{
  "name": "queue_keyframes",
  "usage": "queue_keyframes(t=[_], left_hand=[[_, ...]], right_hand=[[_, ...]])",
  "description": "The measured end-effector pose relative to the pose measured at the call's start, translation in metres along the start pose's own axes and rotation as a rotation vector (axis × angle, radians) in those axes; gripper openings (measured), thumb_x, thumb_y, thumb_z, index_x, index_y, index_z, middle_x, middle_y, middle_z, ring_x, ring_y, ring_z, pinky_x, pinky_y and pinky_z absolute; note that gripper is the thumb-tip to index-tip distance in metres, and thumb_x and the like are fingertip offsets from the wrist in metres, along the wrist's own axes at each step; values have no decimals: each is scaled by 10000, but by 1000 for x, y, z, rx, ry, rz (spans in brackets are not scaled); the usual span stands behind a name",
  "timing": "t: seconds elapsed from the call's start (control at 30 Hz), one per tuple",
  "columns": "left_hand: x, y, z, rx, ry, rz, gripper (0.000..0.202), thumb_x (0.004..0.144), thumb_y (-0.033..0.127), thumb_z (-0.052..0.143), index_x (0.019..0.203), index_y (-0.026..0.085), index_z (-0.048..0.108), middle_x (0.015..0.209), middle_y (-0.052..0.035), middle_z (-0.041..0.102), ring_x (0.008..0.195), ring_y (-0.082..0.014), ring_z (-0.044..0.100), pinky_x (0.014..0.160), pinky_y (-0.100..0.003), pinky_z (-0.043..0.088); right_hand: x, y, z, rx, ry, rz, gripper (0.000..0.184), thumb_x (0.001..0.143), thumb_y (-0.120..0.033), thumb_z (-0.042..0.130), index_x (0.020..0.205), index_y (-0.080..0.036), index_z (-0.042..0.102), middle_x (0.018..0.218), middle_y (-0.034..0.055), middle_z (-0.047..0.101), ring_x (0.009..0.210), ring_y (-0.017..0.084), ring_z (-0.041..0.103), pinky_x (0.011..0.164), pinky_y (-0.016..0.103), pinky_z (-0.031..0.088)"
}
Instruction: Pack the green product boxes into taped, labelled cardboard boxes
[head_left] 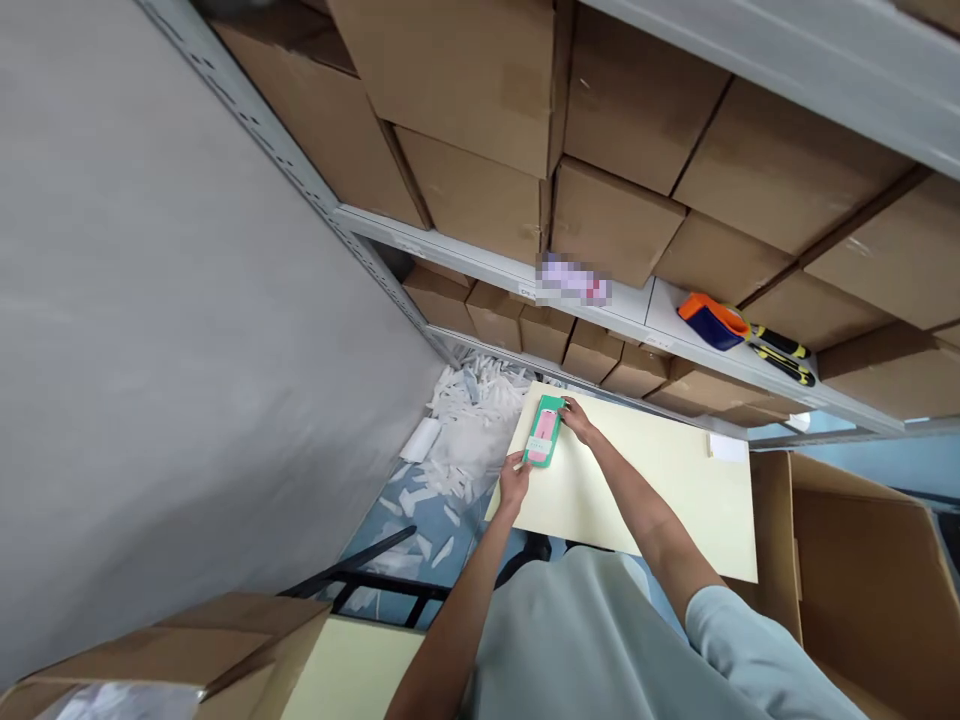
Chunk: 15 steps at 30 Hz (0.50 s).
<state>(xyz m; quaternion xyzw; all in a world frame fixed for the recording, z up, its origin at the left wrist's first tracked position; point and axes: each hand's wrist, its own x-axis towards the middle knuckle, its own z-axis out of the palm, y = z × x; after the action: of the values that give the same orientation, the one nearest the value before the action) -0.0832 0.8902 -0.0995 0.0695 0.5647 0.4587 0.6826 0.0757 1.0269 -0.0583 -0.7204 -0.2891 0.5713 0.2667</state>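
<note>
A slim green box [555, 415] with a pink panel on its face is held over the left part of a pale yellow table [660, 490]. My left hand [514, 480] grips its near lower corner, fingers closed on the edge. At the far upper corner, my right hand [574, 417] pinches the other end. The box lies slightly tilted in line with my view. Whether it touches the tabletop I cannot tell. Small print on its label is too fine to read.
Shelves of cardboard boxes [480, 190] rise behind the table. An orange and blue tape dispenser [712, 320] and yellow-black pliers or cutters [784, 355] lie on the shelf edge. White paper scraps [472, 430] heap at the left. An open carton [862, 560] stands right.
</note>
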Motion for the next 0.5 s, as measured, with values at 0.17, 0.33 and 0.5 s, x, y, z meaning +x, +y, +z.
queue_keyframes(t=[0.17,0.33,0.5], left_hand=[[3,-1,1,57,174,106,263,709,79,830,842,227,658,1015,-86,733,1297,-329,716,1153,-479,581],[-31,1,-13,59,201,187,232,667,108,831,843,212,720,986,-89,768,1097,-313,779,1122,-488,588],[-87,-2,-31,48,272,286,225,650,219,878,836,219,750,963,-72,810,849,-247,775,948,-437,641]], right_hand=[[-6,1,-4,-141,11,-49,490,810,-261,741,1294,-243,668,1292,90,764,1265,247,708,1052,362,612],[-36,6,-20,-286,-3,-173,338,835,-316,772,1155,-237,701,1403,142,751,1402,313,681,1207,453,547],[-84,21,-36,-419,-198,-301,325,815,-451,819,1045,-232,746,1299,160,817,1201,351,786,1183,538,577]])
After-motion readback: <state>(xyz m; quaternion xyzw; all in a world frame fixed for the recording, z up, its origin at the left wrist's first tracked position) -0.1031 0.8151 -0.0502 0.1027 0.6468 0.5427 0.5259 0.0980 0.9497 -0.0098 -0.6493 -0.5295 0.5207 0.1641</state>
